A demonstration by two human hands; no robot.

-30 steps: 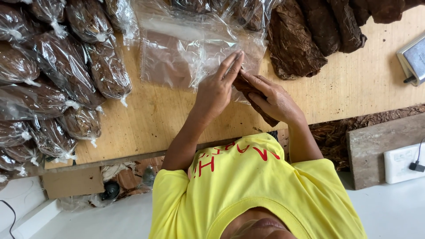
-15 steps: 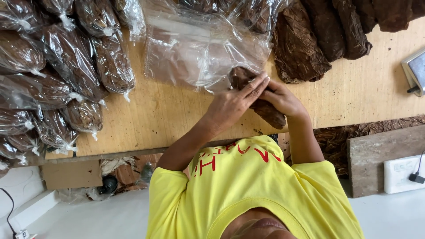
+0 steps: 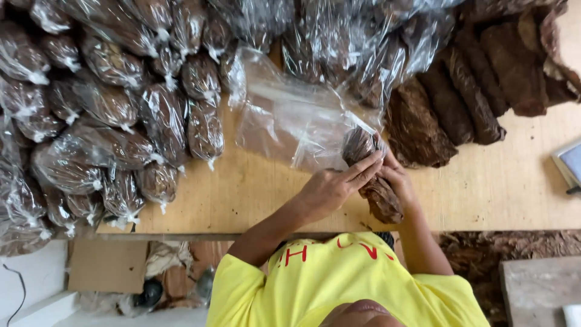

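Moving toward 12 o'clock since earlier, your left hand (image 3: 330, 189) and right hand (image 3: 396, 178) are both grasping the brown dried-leaf bundle (image 3: 374, 181), pushing it into the clear plastic bag (image 3: 290, 121) on the counter (image 3: 484, 188).

Both hands on brown bundle (image 3: 374, 181), clear bag (image 3: 296, 121)

Dark brown bundle (image 3: 378, 194), clear bag (image 3: 290, 121), pale wooden table (image 3: 484, 194).

It was a packing workshop: a plywood bench (image 3: 484, 194) held heaps of bagged brown leaf bundles (image 3: 115, 109), unbagged bundles (image 3: 460, 103), with leaf scraps (image 3: 514, 242) below.
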